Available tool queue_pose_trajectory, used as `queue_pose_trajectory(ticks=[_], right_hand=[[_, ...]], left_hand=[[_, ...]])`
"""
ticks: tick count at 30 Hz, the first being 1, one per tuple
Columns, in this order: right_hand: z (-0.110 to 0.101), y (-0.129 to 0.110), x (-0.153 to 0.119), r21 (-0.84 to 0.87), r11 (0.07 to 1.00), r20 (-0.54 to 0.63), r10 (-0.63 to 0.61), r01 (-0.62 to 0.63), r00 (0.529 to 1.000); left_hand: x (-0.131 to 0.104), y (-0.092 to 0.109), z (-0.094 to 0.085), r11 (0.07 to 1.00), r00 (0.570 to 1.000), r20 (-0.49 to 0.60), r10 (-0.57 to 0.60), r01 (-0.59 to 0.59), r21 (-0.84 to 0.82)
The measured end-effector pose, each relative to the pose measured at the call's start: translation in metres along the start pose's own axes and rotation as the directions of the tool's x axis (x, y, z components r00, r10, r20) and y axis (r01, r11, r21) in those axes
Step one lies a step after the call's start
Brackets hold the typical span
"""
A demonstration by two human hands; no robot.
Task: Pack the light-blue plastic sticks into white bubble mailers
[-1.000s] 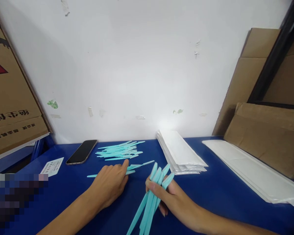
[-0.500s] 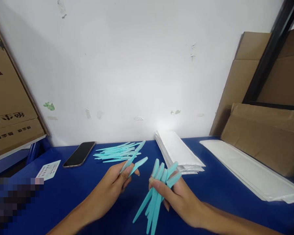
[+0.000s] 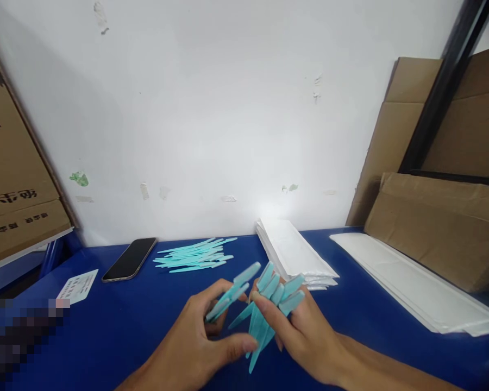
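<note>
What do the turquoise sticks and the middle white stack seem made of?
Turquoise sticks in the right hand: probably plastic; smooth, satin surface, uniform colour. Middle white stack: paper or plastic film, hard to tell; its near edge looks wrinkled and slightly glossy.

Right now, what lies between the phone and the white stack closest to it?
In the head view, a loose pile of turquoise sticks lies between the phone and that white stack.
</note>
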State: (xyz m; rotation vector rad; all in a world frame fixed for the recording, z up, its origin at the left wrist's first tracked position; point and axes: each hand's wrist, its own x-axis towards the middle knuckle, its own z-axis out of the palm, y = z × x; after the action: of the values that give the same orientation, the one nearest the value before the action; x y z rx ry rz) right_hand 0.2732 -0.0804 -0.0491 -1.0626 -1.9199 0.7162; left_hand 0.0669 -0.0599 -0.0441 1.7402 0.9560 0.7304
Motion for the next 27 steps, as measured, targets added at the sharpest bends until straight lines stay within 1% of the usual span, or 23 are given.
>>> queue_pose_trajectory(ticks=[2,4,9,12,16,19,24,27], right_hand=[[0.005,0.004,-0.003,0.057,0.997,0.014,0.057,-0.058,0.998],[0.009,0.007,-0.004,0.138,0.986,0.022,0.089,-0.092,0.996],[0.014,0.011,-0.003,0.272,0.952,0.051,0.130,-0.139,0.990],[0.015,0.014,-0.002,0.321,0.936,0.055,0.135,-0.145,0.989],[0.014,0.015,-0.002,0.329,0.932,0.063,0.141,-0.154,0.988],[0.015,0.016,-0.002,0.328,0.932,0.052,0.146,-0.154,0.988],[0.015,0.014,-0.002,0.335,0.933,0.065,0.118,-0.133,0.991],[0.015,0.011,-0.001,0.335,0.932,0.075,0.124,-0.142,0.990]], left_hand=[[0.000,0.005,0.007,1.000,0.997,0.074,-0.012,0.012,-0.006],[0.001,0.008,0.011,0.999,0.994,0.108,-0.020,0.017,0.036],[0.002,0.005,0.013,0.987,0.996,0.064,0.059,-0.068,0.146],[0.001,0.005,0.012,0.981,0.996,0.047,0.073,-0.080,0.175],[0.001,0.008,0.010,0.976,0.996,0.064,0.067,-0.079,0.202],[0.001,0.009,0.008,0.975,0.994,0.071,0.084,-0.097,0.200],[0.003,0.004,0.010,0.970,0.996,0.070,0.060,-0.075,0.230],[0.003,0.001,0.011,0.970,0.996,0.065,0.067,-0.081,0.228]])
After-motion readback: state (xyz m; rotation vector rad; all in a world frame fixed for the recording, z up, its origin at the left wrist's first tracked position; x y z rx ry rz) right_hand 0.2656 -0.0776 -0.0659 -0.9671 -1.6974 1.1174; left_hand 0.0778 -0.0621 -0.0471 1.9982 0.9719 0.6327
